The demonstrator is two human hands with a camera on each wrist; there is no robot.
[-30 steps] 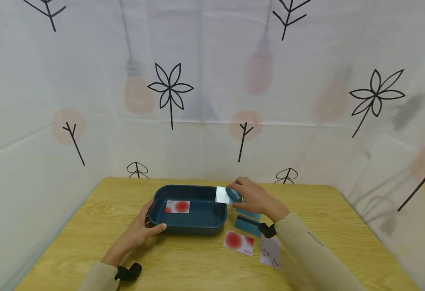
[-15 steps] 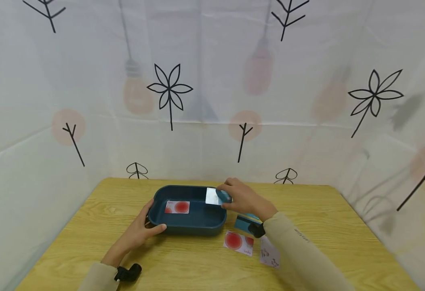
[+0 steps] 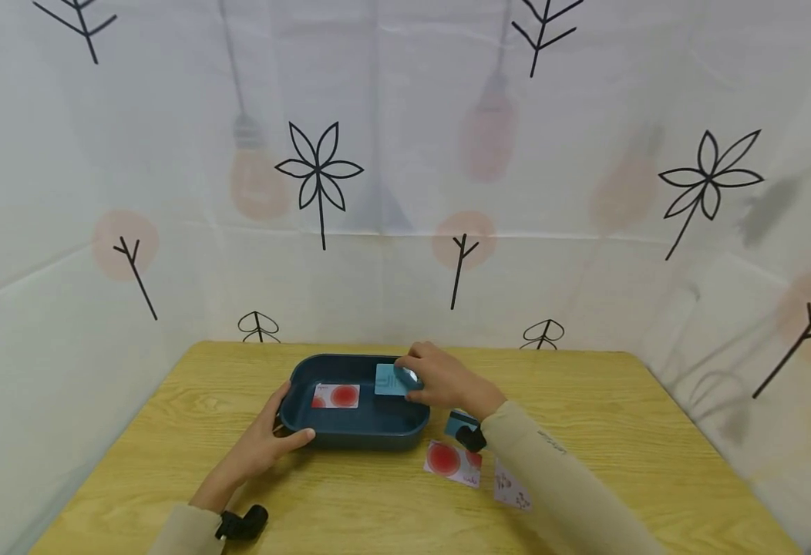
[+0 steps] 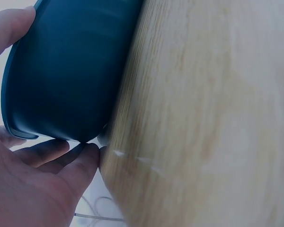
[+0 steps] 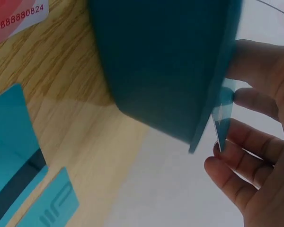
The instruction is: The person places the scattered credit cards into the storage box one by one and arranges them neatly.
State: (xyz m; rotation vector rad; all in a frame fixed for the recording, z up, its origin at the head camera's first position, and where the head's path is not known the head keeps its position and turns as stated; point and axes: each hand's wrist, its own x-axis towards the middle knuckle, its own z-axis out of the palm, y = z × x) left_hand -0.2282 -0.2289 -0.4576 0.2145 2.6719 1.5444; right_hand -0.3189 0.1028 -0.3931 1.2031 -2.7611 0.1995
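Observation:
My right hand (image 3: 447, 383) pinches a light blue card (image 3: 386, 380) over the right end of a dark teal tray (image 3: 357, 441). In the right wrist view the card (image 5: 222, 118) shows edge-on between thumb and fingers, beyond the tray's rim. A darker curved patch of it shows by the fingertips in the head view. My left hand (image 3: 261, 443) grips the tray's left end, thumb at the front rim and fingers against the side wall. Inside the tray, toward its left, lies a white card with red circles (image 3: 337, 396).
On the table right of the tray lie a blue card with a black stripe (image 5: 14, 146), another blue card (image 5: 52, 203), a red-circled card (image 3: 452, 462) and a pale purple card (image 3: 512, 487), partly under the right sleeve. A printed white curtain (image 3: 392, 293) hangs behind the wooden table (image 3: 350, 509).
My right hand has moved left with the blue card, from the tray's right rim to over its inside. The card's face no longer glares white. The left hand keeps its grip.

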